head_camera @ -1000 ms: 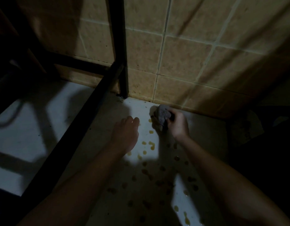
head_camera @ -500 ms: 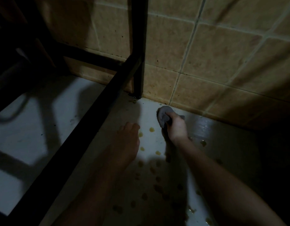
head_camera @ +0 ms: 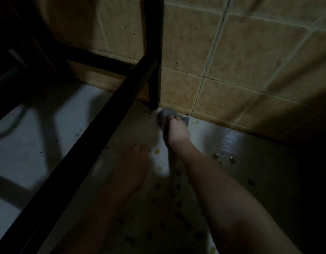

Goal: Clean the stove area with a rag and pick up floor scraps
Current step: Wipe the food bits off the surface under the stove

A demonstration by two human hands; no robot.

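Our right hand [head_camera: 177, 130] grips the grey rag [head_camera: 165, 114] by the wall [head_camera: 232, 61], left hand [head_camera: 134, 167] lies flat, fingers loose; we judge most yellow scraps [head_camera: 157, 151] uncleared.

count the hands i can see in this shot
2. The right hand grips the grey rag at the foot of the tiled wall, beside the black frame leg. The left hand is in shadow, nearer the camera, beside yellow scraps. No others show.

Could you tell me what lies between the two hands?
Head view: a yellowish drop on the pale floor, between left hand and right hand, which grips the rag.
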